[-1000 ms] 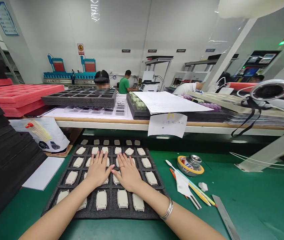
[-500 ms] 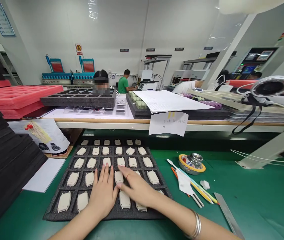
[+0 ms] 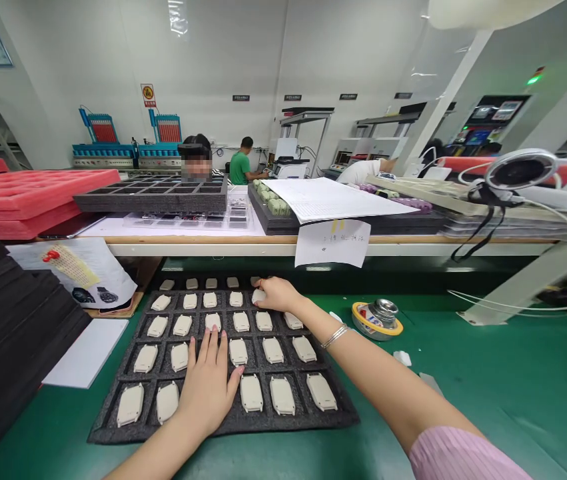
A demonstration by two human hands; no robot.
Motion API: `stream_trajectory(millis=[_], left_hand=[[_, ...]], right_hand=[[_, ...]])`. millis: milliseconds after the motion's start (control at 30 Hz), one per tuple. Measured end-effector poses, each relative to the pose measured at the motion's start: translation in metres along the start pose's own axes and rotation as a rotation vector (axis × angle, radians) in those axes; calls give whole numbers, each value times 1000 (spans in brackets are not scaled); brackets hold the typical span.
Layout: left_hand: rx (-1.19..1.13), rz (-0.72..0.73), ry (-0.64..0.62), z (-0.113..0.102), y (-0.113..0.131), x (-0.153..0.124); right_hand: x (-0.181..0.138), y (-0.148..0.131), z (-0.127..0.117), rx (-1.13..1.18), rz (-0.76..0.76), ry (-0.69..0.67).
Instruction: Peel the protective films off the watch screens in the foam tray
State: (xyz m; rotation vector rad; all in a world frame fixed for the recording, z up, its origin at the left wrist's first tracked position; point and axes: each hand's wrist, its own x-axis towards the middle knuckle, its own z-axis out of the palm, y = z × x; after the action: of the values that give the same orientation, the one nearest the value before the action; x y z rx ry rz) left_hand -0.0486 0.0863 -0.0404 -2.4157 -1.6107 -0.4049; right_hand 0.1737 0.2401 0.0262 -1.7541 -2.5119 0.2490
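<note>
The left hand (image 3: 208,390) lies flat, fingers spread, on the black foam tray (image 3: 113,427) near its front edge, steadying it. The right hand (image 3: 274,293) reaches to the far rows and pinches a cream plastic part (image 3: 258,296) in its pocket; whether it is lifted I cannot tell. This looks like checking parts one by one; next calls for a light, careful grip so neighbours stay seated
</note>
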Motion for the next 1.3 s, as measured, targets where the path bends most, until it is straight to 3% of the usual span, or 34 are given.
stream_trajectory(millis=[233, 500, 867, 1133, 1300], left_hand=[[-32, -16, -8, 1, 1, 1], [-25, -12, -26, -2, 2, -1], [-15, 30, -80, -12, 10, -10], [6, 76, -129, -25, 29, -37], [-10, 160, -125, -33, 21, -37]], right_hand=[[-17, 4, 2, 67, -110, 17], [-89, -47, 55, 135, -61, 102], [-148, -77, 68, 139, -79, 129], [-177, -87, 85, -37, -211, 286], [-187, -90, 88, -120, -289, 436]])
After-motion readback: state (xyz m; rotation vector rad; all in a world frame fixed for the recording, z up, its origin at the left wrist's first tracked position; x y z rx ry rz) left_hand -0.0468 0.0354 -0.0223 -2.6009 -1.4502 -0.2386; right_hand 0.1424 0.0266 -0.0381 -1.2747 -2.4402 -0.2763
